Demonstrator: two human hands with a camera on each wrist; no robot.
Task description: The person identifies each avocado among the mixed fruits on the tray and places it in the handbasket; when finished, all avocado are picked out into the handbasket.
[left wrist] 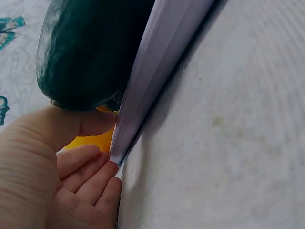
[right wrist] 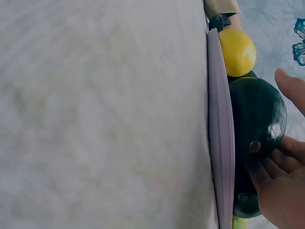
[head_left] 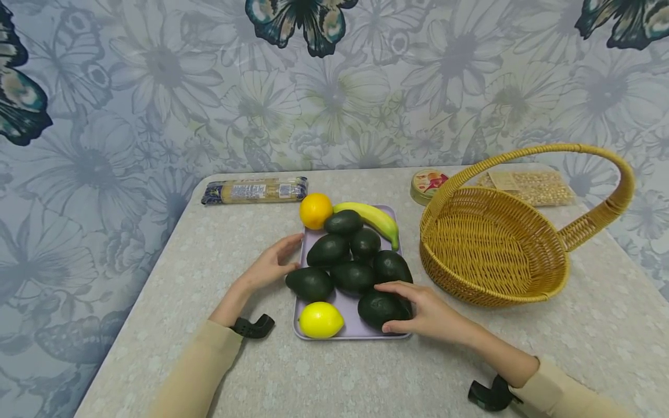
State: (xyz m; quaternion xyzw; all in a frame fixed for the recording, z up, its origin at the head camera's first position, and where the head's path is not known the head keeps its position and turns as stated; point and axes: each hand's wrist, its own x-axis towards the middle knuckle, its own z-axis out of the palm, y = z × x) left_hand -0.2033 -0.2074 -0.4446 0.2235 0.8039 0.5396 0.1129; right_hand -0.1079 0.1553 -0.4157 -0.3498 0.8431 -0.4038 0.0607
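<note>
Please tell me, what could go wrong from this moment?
The leftmost avocado appears to reach past the rim of the tray; a bump might roll it off.
The right hand is at the front-right avocado, with another close behind; lifting could shove that neighbour.
The orange sits at the back-left corner, so it might roll away.

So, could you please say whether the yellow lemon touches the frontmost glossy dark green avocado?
Apart: the head view shows bare lilac rectangular tray between lemon and avocado.

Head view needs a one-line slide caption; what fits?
Right hand spanning an avocado, left hand at the lilac fruit tray, woven basket to the right.
</note>
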